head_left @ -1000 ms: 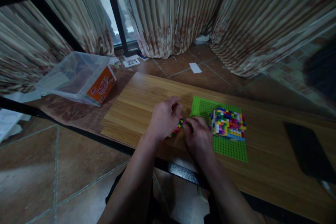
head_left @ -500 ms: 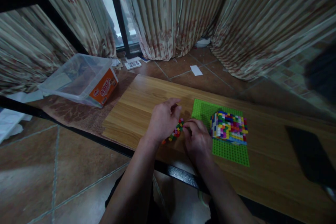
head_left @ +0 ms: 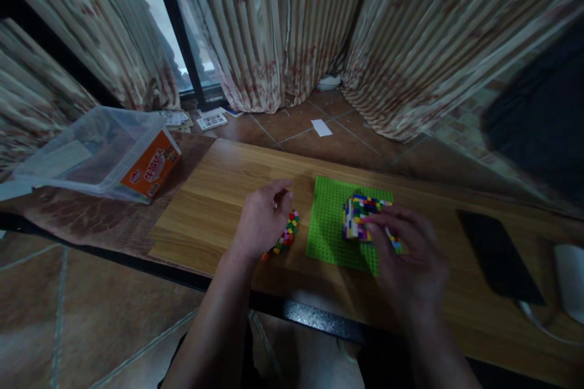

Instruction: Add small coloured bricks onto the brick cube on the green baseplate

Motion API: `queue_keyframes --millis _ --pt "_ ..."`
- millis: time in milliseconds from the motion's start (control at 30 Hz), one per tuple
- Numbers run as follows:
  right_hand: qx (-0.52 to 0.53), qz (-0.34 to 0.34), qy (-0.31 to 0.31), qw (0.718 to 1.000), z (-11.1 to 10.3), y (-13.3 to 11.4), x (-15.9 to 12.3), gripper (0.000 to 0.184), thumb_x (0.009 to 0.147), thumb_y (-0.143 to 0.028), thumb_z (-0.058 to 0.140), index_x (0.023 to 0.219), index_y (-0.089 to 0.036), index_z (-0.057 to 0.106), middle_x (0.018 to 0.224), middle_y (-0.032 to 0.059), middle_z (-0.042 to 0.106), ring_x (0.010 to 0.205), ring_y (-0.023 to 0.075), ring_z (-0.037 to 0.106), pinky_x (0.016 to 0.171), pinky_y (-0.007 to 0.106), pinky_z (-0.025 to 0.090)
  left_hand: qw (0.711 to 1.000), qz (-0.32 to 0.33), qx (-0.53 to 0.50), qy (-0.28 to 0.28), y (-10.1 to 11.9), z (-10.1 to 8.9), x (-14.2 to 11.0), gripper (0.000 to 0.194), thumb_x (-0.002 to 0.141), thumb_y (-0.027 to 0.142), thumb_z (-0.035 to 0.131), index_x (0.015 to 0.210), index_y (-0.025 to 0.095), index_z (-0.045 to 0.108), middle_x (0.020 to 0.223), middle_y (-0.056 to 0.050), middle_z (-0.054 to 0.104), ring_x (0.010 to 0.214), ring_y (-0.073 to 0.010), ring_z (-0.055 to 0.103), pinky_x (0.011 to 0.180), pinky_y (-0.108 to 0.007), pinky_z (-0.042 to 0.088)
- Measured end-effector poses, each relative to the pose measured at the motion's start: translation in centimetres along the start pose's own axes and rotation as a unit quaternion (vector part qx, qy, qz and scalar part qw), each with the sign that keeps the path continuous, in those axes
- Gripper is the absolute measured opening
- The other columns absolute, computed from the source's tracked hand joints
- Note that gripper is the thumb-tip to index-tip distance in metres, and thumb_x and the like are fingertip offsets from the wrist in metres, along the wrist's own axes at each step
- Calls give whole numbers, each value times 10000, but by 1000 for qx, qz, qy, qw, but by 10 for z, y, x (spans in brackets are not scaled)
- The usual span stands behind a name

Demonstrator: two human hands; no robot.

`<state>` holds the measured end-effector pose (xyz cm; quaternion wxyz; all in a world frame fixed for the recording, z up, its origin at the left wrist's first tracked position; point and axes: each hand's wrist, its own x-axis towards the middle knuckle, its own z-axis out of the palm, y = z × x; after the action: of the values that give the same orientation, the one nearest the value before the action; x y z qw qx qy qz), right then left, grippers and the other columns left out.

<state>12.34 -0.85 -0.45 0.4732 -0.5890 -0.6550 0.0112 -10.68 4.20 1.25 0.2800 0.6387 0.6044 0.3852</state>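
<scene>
My right hand (head_left: 408, 249) is over the block structure (head_left: 353, 219), thumb and forefinger pinching a small pink brick (head_left: 368, 219) at its top. The structure is made of many-coloured toy bricks and stands on a green studded baseplate (head_left: 326, 219); my fingers hide its right part. To the left, my left hand (head_left: 262, 219) is held over the wooden board, loosely curved, with thumb and forefinger apart. Beside and partly under it lies a pile of loose coloured bricks (head_left: 288, 234).
A clear plastic bin (head_left: 104, 158) with an orange label stands at the left end of the table. On the right lie a black phone (head_left: 499, 255) with a cable and a white object (head_left: 570, 279). Dark clothing of another person (head_left: 542, 115) shows at upper right.
My right hand has moved right from beside the loose bricks to the top of the block structure, carrying the pink brick. My left hand stays by the pile. The view has shifted right.
</scene>
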Motion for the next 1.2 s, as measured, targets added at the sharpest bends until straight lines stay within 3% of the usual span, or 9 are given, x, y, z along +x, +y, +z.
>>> queue_keyframes --millis 167,300,500,967,1200 --pt "-36 36 6 999 -32 43 14 174 865 -411 702 875 -245 752 1044 53 683 983 233 653 908 432 511 1000 3 9 -5 2 3 1 308 898 245 542 1135 137 706 930 -83 783 842 -212 730 816 -338 564" --pt "-33 51 -18 998 -40 58 15 196 852 -448 706 865 -261 762 1079 46 678 1001 235 652 927 440 506 1000 7 3 -15 4 8 1 299 898 244 540 1126 145 706 873 -67 780 808 -207 734 785 -327 568" --pt "-25 48 -60 997 -35 57 12 199 858 -450 695 853 -267 774 1092 51 679 1058 239 640 929 429 519 1000 6 6 -23 7 11 1 305 904 243 525 1125 128 701 874 -74 782 802 -211 742 766 -322 568" --pt "1 74 -78 994 -22 56 9 222 840 -466 695 824 -261 778 1094 77 680 1068 273 625 939 486 502 999 9 25 -28 8 10 1 310 909 244 513 1120 129 709 909 -87 789 836 -218 744 797 -328 560" --pt "33 111 -70 991 -20 53 11 204 792 -450 737 793 -247 754 1088 61 676 1053 248 640 986 473 482 999 9 35 -30 6 10 1 323 914 251 515 1154 152 708 792 -54 769 848 -223 740 841 -339 554"
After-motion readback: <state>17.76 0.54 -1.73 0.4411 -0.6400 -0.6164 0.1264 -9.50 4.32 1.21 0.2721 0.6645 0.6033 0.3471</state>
